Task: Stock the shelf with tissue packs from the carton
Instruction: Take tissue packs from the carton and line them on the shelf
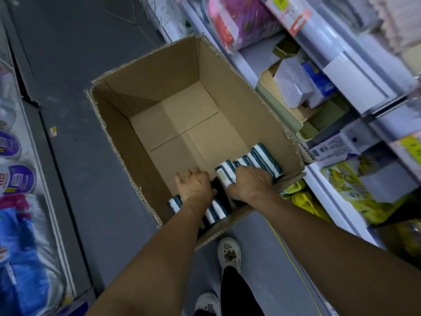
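Both hands down in carton, lower centre: right hand curled over striped tissue packs, left hand loosely curled beside them, grip unclear. Pick-up step; next lift toward shelf, right.

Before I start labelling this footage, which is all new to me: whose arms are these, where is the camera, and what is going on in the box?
There is no machine: a person wears the camera on their head, so it looks down along their own arms. A cardboard carton stands on the aisle floor beside a shelf on the right. It is mostly bare inside, with teal-and-white striped tissue packs along its near side. The right hand grips some of these. The left hand reaches into the carton just beside them; what it holds is unclear.
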